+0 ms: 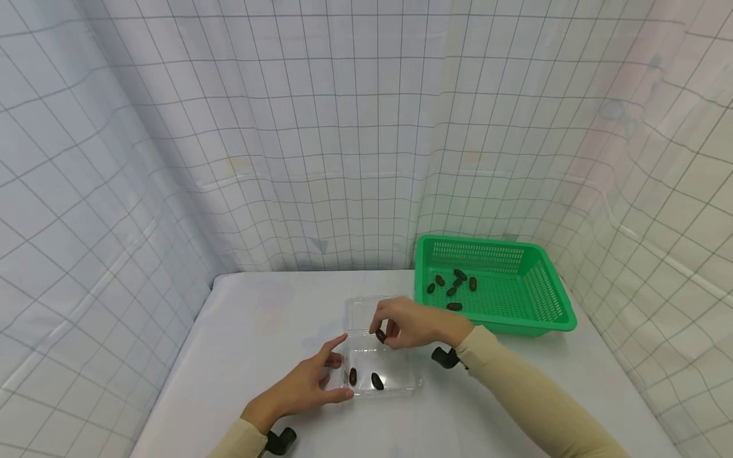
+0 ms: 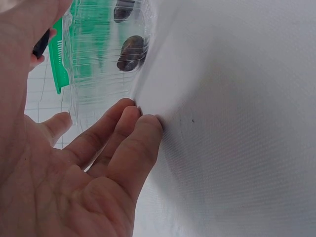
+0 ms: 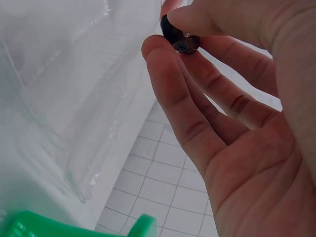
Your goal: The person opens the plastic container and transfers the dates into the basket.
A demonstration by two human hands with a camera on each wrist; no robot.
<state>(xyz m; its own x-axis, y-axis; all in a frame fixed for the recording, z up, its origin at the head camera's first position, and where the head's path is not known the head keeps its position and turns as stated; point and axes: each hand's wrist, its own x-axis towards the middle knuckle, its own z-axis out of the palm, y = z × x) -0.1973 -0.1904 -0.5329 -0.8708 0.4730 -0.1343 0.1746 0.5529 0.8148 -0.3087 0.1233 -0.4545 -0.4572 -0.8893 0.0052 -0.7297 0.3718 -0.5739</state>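
A clear plastic clamshell box (image 1: 397, 362) lies on the white table with its lid (image 1: 357, 313) folded back. Two dark brown dates (image 1: 377, 381) lie near its front left. The left hand (image 1: 305, 383) is at the box's left side, thumb and fingers spread and fairly straight; in the left wrist view its fingertips rest low by the box wall (image 2: 94, 81). Between thumb and fingertips, the right hand (image 1: 411, 323) pinches another date (image 3: 172, 30), holding it over the box near the hinge.
A green plastic basket (image 1: 518, 326) with several loose dates (image 1: 473, 284) stands at the back right, behind the right forearm. White gridded curtains (image 1: 343, 140) enclose the table (image 1: 258, 318) at the back and both sides.
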